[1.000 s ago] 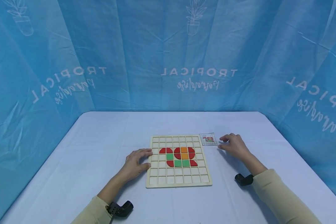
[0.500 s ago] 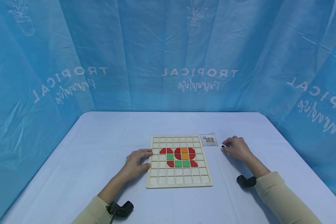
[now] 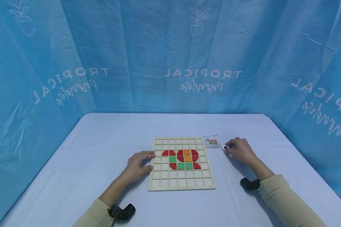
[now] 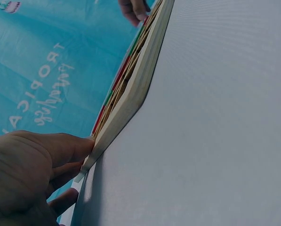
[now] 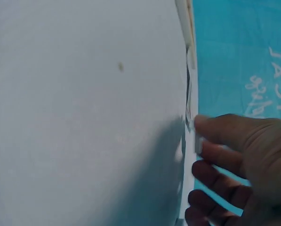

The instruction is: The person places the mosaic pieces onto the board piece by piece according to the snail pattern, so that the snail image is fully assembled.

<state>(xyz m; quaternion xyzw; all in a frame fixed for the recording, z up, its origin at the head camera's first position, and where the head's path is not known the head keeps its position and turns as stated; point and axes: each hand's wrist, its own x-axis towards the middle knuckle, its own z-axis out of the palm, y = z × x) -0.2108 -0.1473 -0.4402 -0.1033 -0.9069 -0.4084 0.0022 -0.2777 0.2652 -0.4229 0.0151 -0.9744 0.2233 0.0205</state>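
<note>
A pale wooden grid board [image 3: 173, 183] lies on the table, with red quarter-round, green square and orange square pieces in its middle cells. My left hand [image 3: 137, 164] is at the board's left edge, thumb and forefinger spread and touching its rim. In the left wrist view, the thumb [image 4: 79, 147] meets the board's corner. Right of the board, my right hand [image 3: 240, 151] pinches a small white round piece with a black centre [image 3: 225, 147] between thumb and fingers. The right wrist view shows this piece [image 5: 198, 142] edge-on at the fingertips.
A small pattern card [image 3: 211, 141] with a gridded coloured picture lies by the board's upper right corner, just left of the right hand. White cloth [image 3: 116, 132] covers the table. Blue printed curtains [image 3: 147, 47] stand around its back and sides.
The white piece with the black centre has come into view between my right thumb and fingers, which have closed on it and shifted slightly right. The left hand and board stay put.
</note>
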